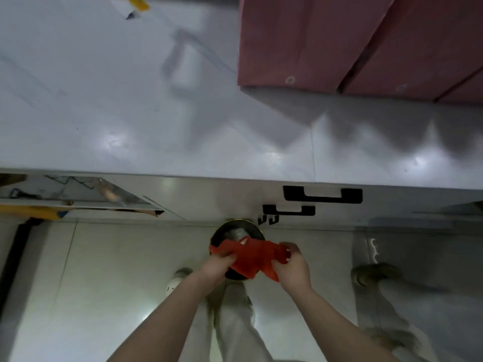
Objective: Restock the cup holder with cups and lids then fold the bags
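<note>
A crumpled red plastic bag [254,258] hangs between both my hands, below the counter's front edge and above the floor. My left hand [218,265] grips its left side with curled fingers. My right hand [291,265] pinches its right end. Under the bag sits a round dark bin [235,231] with a shiny inside, partly hidden by the bag. No cups, lids or cup holder are in view.
A white counter [156,113] fills the upper half. Pink paper bags [339,40] stand at its back right. Black handles [322,195] mark the cabinet front. An open shelf [73,194] with clutter is at the left. My legs and another person's leg [400,296] are on the floor.
</note>
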